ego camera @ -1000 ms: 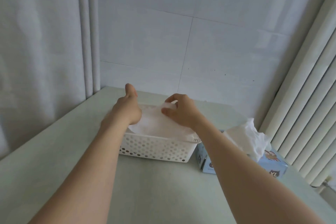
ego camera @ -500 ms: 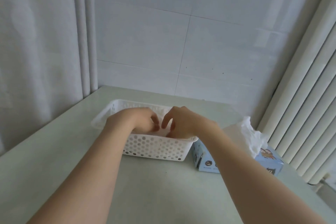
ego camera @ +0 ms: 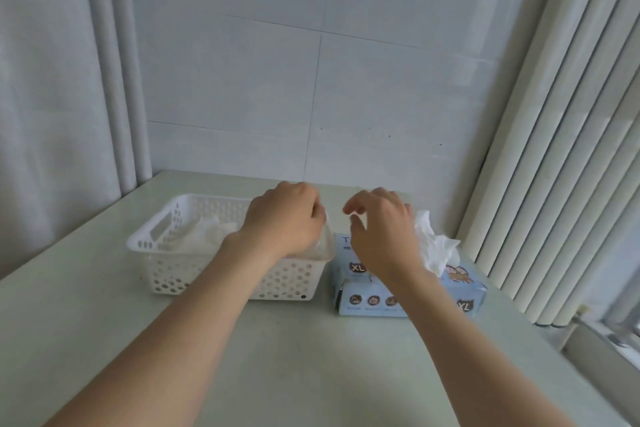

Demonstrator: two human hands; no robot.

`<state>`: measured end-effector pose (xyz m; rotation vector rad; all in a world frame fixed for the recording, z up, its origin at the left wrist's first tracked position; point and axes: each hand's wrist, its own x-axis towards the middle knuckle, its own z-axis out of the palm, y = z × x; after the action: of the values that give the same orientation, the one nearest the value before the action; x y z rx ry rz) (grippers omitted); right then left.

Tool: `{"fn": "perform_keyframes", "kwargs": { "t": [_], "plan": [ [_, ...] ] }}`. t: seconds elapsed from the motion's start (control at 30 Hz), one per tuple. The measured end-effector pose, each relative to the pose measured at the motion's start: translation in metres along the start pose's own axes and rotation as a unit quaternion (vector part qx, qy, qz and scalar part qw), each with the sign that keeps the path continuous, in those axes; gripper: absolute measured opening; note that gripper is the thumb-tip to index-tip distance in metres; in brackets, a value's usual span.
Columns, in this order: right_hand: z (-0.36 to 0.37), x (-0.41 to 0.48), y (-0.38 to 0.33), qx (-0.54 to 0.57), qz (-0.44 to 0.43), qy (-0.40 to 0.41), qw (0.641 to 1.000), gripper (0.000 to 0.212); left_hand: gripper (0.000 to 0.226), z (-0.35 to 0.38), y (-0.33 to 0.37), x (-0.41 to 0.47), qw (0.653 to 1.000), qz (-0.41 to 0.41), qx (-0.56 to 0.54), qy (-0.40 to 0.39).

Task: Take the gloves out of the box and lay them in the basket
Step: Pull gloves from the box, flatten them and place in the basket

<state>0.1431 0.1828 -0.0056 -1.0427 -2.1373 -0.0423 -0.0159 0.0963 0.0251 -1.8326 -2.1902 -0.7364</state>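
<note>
A white perforated basket (ego camera: 149, 246) stands on the table at centre left, with thin white gloves (ego camera: 207, 232) lying inside it. My left hand (ego camera: 287, 222) hovers over the basket's right end with its fingers curled under. Its fingertips are hidden, so whether it holds anything is unclear. Right of the basket lies a light blue glove box (ego camera: 374, 303) marked XL. A crumpled white glove (ego camera: 436, 250) sticks out of the box's top. Above the box, my right hand (ego camera: 381, 236) has its fingers spread and curved, holding nothing, just left of that glove.
The pale table (ego camera: 294, 357) runs to a tiled wall behind. A white curtain (ego camera: 52, 114) hangs at the left and vertical blinds (ego camera: 571, 149) at the right. A window sill (ego camera: 609, 347) lies at the lower right.
Both hands have lifted out of the basket and moved right, leaving the glove inside. The right hand now sits over the box. The view has shifted right and down.
</note>
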Motion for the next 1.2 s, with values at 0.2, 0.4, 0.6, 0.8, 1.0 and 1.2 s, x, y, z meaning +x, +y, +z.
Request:
{"fn": "perform_keyframes", "kwargs": {
  "t": [0.2, 0.4, 0.6, 0.8, 1.0, 1.2],
  "plan": [
    [-0.023, -0.026, 0.044, -0.058, 0.073, -0.01, 0.996, 0.032, 0.021, 0.031, 0.042, -0.012, 0.988, 0.15, -0.046, 0.01],
    [-0.016, -0.041, 0.067, 0.019, 0.135, 0.011, 0.991, 0.011, 0.022, 0.052, 0.057, -0.023, 0.987, 0.163, -0.005, -0.004],
    [-0.016, -0.043, 0.072, 0.111, 0.118, 0.112, 0.98, 0.017, 0.028, 0.062, 0.061, -0.027, 0.988, 0.155, -0.004, 0.011],
    [-0.021, -0.041, 0.068, 0.127, 0.116, 0.223, 0.959, 0.018, 0.037, 0.06, 0.064, -0.027, 0.989, 0.144, -0.019, 0.01],
    [-0.025, -0.04, 0.058, 0.174, 0.122, 0.244, 0.946, 0.015, 0.038, 0.06, 0.068, -0.03, 0.989, 0.109, -0.065, 0.07],
    [-0.024, -0.042, 0.051, 0.19, 0.106, 0.171, 0.961, 0.012, 0.04, 0.062, 0.072, -0.028, 0.968, 0.124, -0.124, 0.182]
  ]
}}
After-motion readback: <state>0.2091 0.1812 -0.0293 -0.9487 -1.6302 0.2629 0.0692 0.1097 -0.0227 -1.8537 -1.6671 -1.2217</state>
